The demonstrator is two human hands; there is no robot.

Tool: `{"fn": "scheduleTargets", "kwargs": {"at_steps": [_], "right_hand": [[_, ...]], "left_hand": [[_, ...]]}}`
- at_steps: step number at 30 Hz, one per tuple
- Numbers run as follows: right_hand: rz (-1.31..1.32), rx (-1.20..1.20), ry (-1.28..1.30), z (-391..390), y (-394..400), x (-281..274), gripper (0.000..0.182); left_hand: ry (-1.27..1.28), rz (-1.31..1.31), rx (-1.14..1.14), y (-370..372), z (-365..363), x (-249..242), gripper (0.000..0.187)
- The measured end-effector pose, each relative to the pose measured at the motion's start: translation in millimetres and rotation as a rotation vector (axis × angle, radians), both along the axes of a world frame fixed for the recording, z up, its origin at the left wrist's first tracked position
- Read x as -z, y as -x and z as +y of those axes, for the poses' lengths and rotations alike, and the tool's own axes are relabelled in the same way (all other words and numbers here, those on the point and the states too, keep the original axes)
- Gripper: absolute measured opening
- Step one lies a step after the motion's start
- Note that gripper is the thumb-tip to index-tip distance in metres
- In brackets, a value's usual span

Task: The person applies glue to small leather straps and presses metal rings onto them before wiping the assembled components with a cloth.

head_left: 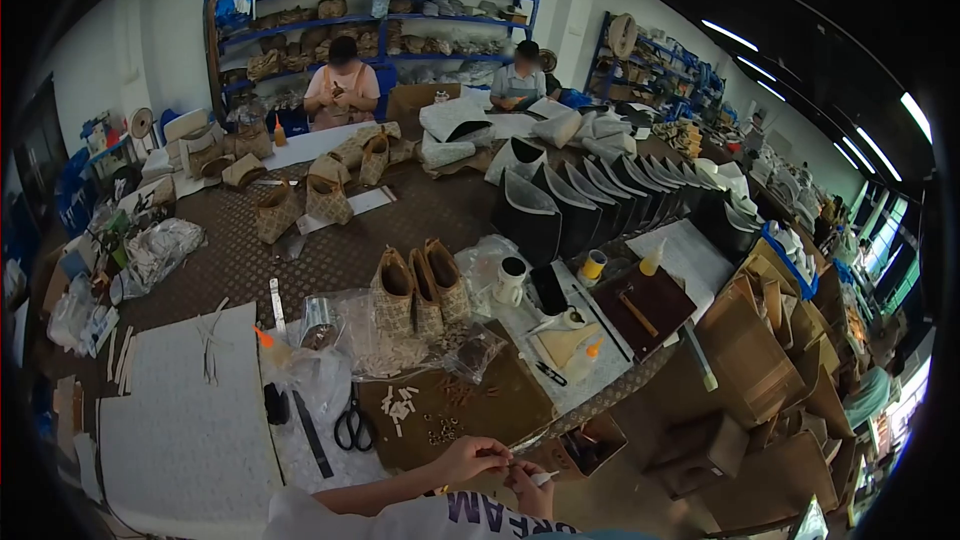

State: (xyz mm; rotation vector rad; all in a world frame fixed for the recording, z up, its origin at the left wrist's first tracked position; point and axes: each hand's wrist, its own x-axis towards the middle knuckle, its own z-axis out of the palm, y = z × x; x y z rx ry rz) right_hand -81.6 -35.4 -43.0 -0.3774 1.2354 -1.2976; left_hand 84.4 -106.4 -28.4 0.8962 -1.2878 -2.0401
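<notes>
At the table's near edge, my left hand [474, 460] and my right hand [528, 483] meet at the fingertips. The fingers of my left hand are pinched together; what they hold is too small to make out. My right hand is closed around a small white item [543, 478] that sticks out to the right. Just beyond my hands, small metal rings [443, 430] and short white strips [398, 406] lie on a brown board [500, 402]. Patterned shoe-like pieces [425, 290] stand behind the board.
Black-handled scissors [353, 429] lie left of the board. To the right are a cutter [551, 373], a white mug [510, 281] and a glue bottle [652, 259]. Cardboard boxes [745, 350] stand at the right. Two people [341, 90] sit across the table.
</notes>
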Motion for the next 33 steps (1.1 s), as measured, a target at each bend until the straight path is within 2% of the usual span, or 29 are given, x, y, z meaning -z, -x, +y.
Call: {"fn": "scheduleTargets", "kwargs": {"at_steps": [4,10,13,16,21,24,27,30,33], "right_hand": [[0.013,-0.069,-0.029,-1.7,2.3,-2.3,0.011],[-0.124,-0.165,0.047,-7.6,11.2,5.7,0.008],[-0.169,-0.163,0.067,-9.0,8.5,-4.1,0.007],[-0.183,-0.174,0.064,-9.5,8.9,-6.9,0.007],[-0.198,-0.196,0.075,-12.7,8.3,-9.7,0.009],[-0.084,-0.224,0.093,-13.2,7.5,-12.0,0.010],[0.140,-0.186,0.237,-12.6,-0.6,-16.8,0.011],[0.229,-0.222,0.312,-12.3,0.3,-17.1,0.012],[0.381,-0.312,0.246,-13.3,6.3,-17.7,0.011]], "left_hand": [[-0.024,-0.064,0.009,-4.6,1.1,-6.3,0.020],[-0.110,0.132,0.046,-5.4,5.4,-4.4,0.024],[-0.187,0.125,0.085,-6.7,3.2,7.6,0.024],[-0.073,0.121,0.081,-5.9,3.5,1.2,0.024],[-0.120,0.107,0.054,-5.7,7.6,-6.5,0.023],[-0.101,0.079,0.007,-6.2,9.6,-14.3,0.022],[-0.051,0.041,-0.058,-7.8,15.1,-27.1,0.022],[-0.001,-0.062,-0.121,-9.3,17.2,-23.4,0.021],[0.084,-0.077,-0.157,-7.7,20.2,-19.6,0.019]]}}
